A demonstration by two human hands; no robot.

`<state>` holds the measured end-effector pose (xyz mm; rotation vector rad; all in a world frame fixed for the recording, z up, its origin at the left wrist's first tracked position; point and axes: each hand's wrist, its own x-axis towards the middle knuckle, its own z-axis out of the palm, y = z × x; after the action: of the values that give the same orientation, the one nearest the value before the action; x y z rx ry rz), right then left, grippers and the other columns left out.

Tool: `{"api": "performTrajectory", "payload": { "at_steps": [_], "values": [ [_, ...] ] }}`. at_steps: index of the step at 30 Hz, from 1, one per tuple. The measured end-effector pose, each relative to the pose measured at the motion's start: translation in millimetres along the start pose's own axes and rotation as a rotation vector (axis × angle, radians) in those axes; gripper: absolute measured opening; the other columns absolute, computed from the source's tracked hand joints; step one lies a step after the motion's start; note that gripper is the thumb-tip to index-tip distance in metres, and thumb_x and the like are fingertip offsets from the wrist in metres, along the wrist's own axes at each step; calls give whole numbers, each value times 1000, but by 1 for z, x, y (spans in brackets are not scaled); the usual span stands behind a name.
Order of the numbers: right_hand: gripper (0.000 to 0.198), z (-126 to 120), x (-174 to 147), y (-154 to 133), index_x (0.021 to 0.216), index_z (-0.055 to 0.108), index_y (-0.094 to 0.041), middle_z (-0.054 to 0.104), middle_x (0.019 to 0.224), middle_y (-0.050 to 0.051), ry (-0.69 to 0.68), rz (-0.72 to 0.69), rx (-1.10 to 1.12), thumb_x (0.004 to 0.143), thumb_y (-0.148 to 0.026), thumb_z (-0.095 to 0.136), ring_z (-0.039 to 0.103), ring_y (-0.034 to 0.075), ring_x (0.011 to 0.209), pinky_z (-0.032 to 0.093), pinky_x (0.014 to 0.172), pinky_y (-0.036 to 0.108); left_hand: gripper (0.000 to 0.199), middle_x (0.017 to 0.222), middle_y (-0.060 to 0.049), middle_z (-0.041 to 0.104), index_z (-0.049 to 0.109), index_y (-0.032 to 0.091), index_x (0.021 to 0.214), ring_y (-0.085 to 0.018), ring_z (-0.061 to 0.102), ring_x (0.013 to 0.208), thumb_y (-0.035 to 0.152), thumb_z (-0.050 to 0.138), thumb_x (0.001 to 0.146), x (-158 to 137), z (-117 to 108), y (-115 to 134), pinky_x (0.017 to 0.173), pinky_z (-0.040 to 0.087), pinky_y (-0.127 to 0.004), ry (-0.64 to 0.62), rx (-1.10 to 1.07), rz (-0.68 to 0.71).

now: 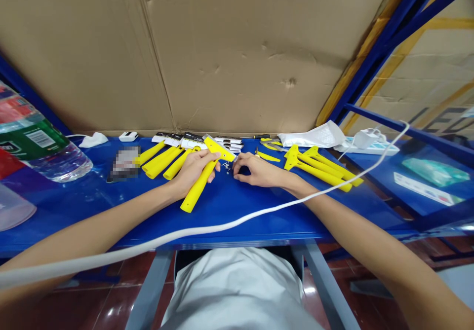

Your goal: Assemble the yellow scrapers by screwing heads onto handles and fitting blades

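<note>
A yellow scraper (200, 187) with a T-shaped head is gripped by my left hand (191, 170), its handle slanting toward me. A thin metal blade edge (230, 156) shows at the right end of the head. My right hand (255, 169) is closed in a pinch beside that end; whatever lies between its fingertips is too small to make out. Several small screws (225, 165) are scattered on the blue table between the two hands. Other yellow scrapers (160, 162) lie left of my left hand. More yellow scraper handles (319, 174) rest to the right of my right hand.
A white cable (237, 223) crosses in front of me above the blue table (266, 221). Packaged blades (192, 139), a screwdriver (260, 136) and a white bag (314, 136) line the back. A phone (125, 164) and large bottle (44, 137) stand left; a power strip (370, 145) right.
</note>
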<state>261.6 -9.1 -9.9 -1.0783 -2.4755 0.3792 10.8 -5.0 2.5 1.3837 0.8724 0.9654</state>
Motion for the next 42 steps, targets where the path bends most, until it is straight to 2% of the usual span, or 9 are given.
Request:
{"api": "performTrajectory", "payload": {
  "at_steps": [14, 18, 21, 25, 27, 30, 35, 39, 42],
  "values": [
    [12, 3, -1, -5, 107, 71, -18, 77, 109, 12, 53, -57, -189, 109, -18, 60, 73, 25, 98, 56, 93, 39, 34, 78, -2, 74, 66, 18, 85, -9, 58, 47, 47, 83, 91, 1, -3, -2, 48, 42, -25, -17, -16, 19],
    [9, 1, 2, 1, 107, 67, -19, 78, 104, 11, 187, 39, -201, 108, -18, 58, 72, 24, 91, 53, 83, 35, 35, 75, -3, 73, 69, 17, 82, -9, 57, 47, 48, 80, 93, 2, -4, -4, 47, 42, -24, -22, 5, 5],
    [8, -4, 3, 6, 106, 65, -20, 80, 99, 9, 335, 72, -89, 108, -21, 57, 73, 22, 84, 53, 77, 34, 33, 77, -4, 74, 69, 17, 84, -9, 56, 46, 47, 81, 92, 4, -4, -4, 46, 42, -24, -61, -3, -35],
    [7, -11, 3, 1, 103, 66, -21, 81, 99, 8, 560, -28, 41, 106, -25, 62, 75, 21, 88, 58, 83, 34, 32, 73, -4, 72, 69, 16, 80, -9, 54, 43, 44, 80, 92, 3, -3, -2, 44, 43, -24, -215, 21, -127],
    [8, -13, 2, -5, 104, 68, -20, 80, 100, 7, 607, -86, 70, 106, -28, 65, 74, 20, 88, 59, 85, 34, 34, 70, -4, 70, 69, 15, 79, -10, 54, 41, 44, 80, 93, 1, -2, 0, 43, 43, -24, -301, 54, -167],
    [14, -13, 1, -15, 106, 73, -20, 81, 102, 7, 562, -131, 149, 107, -32, 67, 73, 20, 91, 59, 89, 35, 33, 71, -5, 73, 70, 14, 79, -9, 55, 40, 43, 80, 92, -3, 0, 4, 41, 42, -23, -382, 97, -195],
    [20, -10, 0, -23, 106, 75, -21, 80, 106, 6, 389, -107, 310, 108, -40, 68, 72, 21, 97, 59, 96, 38, 31, 75, -6, 76, 72, 14, 86, -10, 57, 40, 44, 79, 92, -4, 1, 6, 41, 41, -23, -401, 134, -211],
    [21, -6, 2, -24, 101, 75, -22, 73, 110, 8, 373, -136, 337, 106, -42, 70, 68, 23, 105, 58, 100, 40, 28, 77, -7, 77, 73, 13, 90, -10, 57, 40, 41, 77, 94, -5, 1, 6, 42, 42, -22, -426, 162, -200],
    [22, 0, 4, -22, 100, 77, -22, 69, 118, 11, 366, -90, 406, 104, -43, 72, 66, 25, 117, 57, 103, 42, 26, 78, -7, 78, 73, 13, 90, -9, 57, 40, 39, 76, 94, -7, 2, 8, 43, 42, -22, -434, 183, -189]
  ]
}}
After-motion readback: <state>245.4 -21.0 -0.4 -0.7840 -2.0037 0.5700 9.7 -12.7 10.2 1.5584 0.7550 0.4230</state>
